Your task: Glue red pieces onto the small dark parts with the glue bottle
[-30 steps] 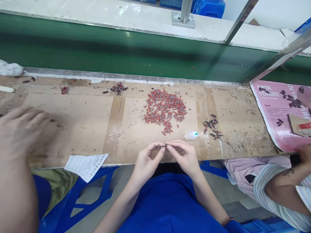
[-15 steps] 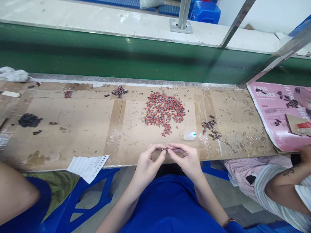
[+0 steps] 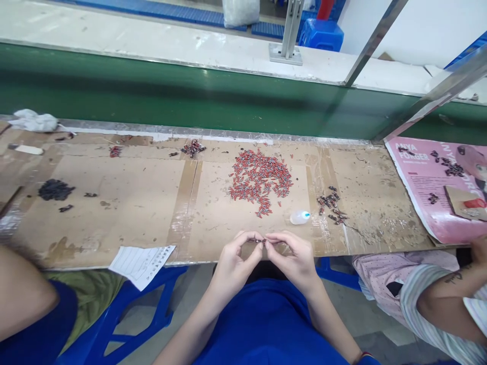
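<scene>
My left hand (image 3: 240, 256) and my right hand (image 3: 292, 253) meet at the table's near edge, fingertips pinched together. Between them is a small dark-and-red part (image 3: 262, 241), mostly covered by the fingers; its exact kind is too small to make out. Beyond my hands lies a loose pile of small red parts with metallic ends (image 3: 261, 175). A translucent squeeze bottle with a blue tip (image 3: 300, 217) rests on its side just past my right hand. Right of the bottle is a cluster of dark-and-red parts (image 3: 332, 205).
Cardboard (image 3: 152, 203) covers the table. A black heap (image 3: 56, 189) lies left, a paper sheet (image 3: 140, 266) overhangs the front edge, and a pink poster (image 3: 414, 187) is at right. A green-fronted ledge (image 3: 171, 91) runs behind. Co-workers' arms (image 3: 449, 294) flank me on both sides.
The whole view has shifted slightly, so the table appears a little lower and further right. My hands stay pinched together around the small part, with only slight finger movement.
</scene>
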Demonstrator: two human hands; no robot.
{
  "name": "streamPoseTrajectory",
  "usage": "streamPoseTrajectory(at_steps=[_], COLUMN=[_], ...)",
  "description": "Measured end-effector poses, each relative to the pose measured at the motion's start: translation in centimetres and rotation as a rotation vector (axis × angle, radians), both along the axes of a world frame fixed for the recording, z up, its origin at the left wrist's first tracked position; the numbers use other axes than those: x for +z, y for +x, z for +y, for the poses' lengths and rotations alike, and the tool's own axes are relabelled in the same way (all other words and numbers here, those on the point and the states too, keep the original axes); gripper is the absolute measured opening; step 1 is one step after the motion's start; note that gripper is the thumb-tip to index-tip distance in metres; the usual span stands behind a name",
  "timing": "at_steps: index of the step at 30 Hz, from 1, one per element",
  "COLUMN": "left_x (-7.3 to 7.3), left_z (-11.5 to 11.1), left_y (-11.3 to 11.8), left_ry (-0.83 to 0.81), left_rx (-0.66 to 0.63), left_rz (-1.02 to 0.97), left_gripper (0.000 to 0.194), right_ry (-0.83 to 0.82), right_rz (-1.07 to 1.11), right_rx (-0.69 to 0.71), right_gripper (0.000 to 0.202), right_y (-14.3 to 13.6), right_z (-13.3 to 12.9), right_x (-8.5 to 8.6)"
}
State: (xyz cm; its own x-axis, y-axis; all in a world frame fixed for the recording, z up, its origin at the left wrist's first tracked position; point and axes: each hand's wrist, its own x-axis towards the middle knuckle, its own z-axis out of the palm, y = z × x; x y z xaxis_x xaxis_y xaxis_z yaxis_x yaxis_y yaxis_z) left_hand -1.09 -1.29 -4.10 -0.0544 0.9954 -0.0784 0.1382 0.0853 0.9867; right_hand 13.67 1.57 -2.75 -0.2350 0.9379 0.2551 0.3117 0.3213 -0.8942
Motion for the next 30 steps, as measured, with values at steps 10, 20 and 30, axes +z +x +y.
streamPoseTrajectory(at_steps=[10,20,30], left_x=[1.8,-2.8,-3.4], left_z=[1.6,5.1,6.9], left_y=[-6.7,-24.4,-26.1], left_ry=[0.14,-0.292,-0.291], left_rx=[0.179,0.88,0.749], left_rz=[0.402,0.946,0.945], left_gripper=[0.043,0.039,0.007], right_ry=[0.143,0.162,0.032], right_rz=[-0.027,-0.282,-0.212], right_rx=[-0.779,-0.714,-0.355], right_gripper=[0.017,0.036,0.053], right_y=[9.2,12.6,9.5], right_z=[2.4,6.8,2.8], right_x=[-0.8,-4.4,-5.4])
